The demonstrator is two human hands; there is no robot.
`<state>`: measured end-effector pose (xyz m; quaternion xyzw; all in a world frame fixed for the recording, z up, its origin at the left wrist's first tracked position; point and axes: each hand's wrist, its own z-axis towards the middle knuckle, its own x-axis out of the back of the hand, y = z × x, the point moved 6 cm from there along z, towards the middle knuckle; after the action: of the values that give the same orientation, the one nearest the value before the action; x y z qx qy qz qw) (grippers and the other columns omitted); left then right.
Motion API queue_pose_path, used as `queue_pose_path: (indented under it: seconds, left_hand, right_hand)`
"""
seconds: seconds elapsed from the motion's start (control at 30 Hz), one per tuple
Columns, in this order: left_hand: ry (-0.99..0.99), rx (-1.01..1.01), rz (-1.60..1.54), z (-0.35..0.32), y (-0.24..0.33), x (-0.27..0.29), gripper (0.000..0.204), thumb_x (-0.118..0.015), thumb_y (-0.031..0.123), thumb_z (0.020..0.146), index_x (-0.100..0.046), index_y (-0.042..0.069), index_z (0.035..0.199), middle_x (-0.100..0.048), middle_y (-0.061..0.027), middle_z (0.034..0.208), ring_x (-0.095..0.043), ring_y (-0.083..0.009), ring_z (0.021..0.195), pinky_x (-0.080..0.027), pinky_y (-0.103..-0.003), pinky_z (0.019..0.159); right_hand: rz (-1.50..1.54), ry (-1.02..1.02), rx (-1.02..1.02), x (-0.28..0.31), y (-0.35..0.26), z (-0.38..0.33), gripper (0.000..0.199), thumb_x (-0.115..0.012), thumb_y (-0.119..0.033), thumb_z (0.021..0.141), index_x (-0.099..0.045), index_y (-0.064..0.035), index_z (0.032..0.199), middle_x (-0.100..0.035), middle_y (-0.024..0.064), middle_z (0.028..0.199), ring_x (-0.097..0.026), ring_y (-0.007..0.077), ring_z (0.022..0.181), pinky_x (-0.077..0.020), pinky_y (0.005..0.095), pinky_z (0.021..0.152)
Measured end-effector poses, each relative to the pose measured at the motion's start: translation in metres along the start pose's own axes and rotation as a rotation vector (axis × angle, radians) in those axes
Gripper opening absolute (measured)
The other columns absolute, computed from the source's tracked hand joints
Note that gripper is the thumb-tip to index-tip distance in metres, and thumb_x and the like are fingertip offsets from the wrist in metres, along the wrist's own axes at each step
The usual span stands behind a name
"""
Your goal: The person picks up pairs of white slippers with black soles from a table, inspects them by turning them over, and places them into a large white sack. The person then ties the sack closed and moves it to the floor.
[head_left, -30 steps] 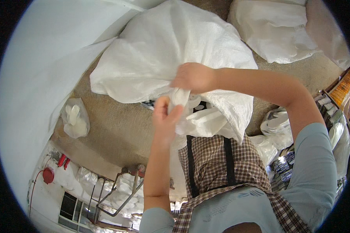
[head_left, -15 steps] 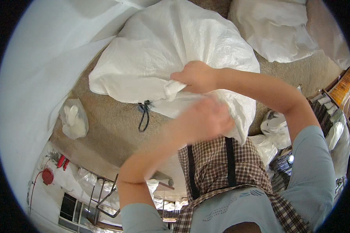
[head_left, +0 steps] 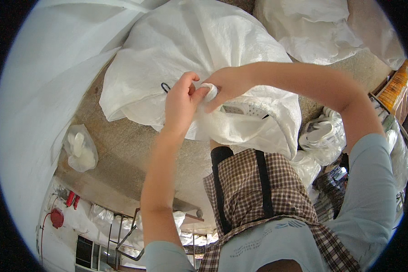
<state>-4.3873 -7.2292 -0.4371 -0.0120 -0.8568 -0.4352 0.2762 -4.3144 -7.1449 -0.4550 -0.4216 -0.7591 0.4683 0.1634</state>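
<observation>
A big white woven sack (head_left: 190, 50) lies on the concrete floor in front of me. My right hand (head_left: 226, 84) pinches the gathered neck of the sack (head_left: 209, 90) into a tight bunch. My left hand (head_left: 181, 102) closes on the same bunched neck from the left, fingers touching the right hand. A thin dark cord (head_left: 165, 86) shows just left of my left hand. The sack's loose mouth folds (head_left: 254, 131) hang below both hands, and a white shoe (head_left: 247, 109) shows inside.
A second white sack (head_left: 313, 27) lies at the top right. A small clear bag with white items (head_left: 79, 149) sits on the floor at left. Bagged shoes (head_left: 322, 133) lie at right. A large white sheet (head_left: 36, 90) fills the left side. Metal racks (head_left: 131, 231) stand below.
My left hand swung up from in front of my body and closed on the sack's neck beside the right hand. The right hand kept its hold.
</observation>
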Motion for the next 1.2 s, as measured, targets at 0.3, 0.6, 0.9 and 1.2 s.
queue_pose_path:
  seconds: [0.3,0.6,0.9,1.2]
  left_hand:
    - [0.052,0.553,-0.635,-0.041,-0.032,-0.021,0.034,-0.064,0.013,0.082,-0.043,0.011,0.109,-0.05,0.0036,0.063,-0.043,-0.0035,0.052,-0.031,-0.02,0.041]
    - [0.326,0.111,0.169,-0.033,-0.012,-0.061,0.049,-0.062,0.02,0.085,-0.043,0.006,0.128,-0.046,-0.0173,0.109,-0.049,-0.0266,0.09,-0.042,-0.033,0.082]
    - [-0.101,0.1,0.375,-0.007,-0.024,-0.053,0.035,-0.065,0.023,0.075,-0.057,0.003,0.102,-0.056,-0.0157,0.085,-0.055,-0.0373,0.076,-0.045,-0.042,0.065]
    - [-0.543,0.875,-0.706,-0.025,-0.036,-0.081,0.028,-0.063,0.017,0.073,-0.056,0.004,0.097,-0.054,0.002,0.071,-0.039,-0.0029,0.045,-0.022,-0.019,0.034]
  right_hand:
    - [-0.481,0.4,0.06,0.036,0.023,0.021,0.046,-0.048,-0.045,0.086,-0.064,-0.0036,0.074,-0.061,0.0161,0.071,-0.058,0.0349,0.072,-0.0449,0.042,0.074]
    - [-0.271,0.52,-0.288,0.049,0.054,0.052,0.042,-0.046,-0.038,0.086,-0.065,-0.0004,0.081,-0.063,0.0183,0.082,-0.061,0.034,0.082,-0.0472,0.0429,0.072]
    - [-0.411,0.802,0.045,0.026,0.015,-0.02,0.031,-0.054,-0.027,0.081,-0.059,-0.0027,0.1,-0.06,0.0167,0.095,-0.057,0.0344,0.087,-0.0457,0.0427,0.077]
    - [-0.072,0.986,-0.264,-0.065,0.094,-0.081,0.026,-0.055,-0.016,0.08,-0.059,-0.0004,0.101,-0.06,0.0183,0.104,-0.055,0.0355,0.1,-0.0434,0.0431,0.085]
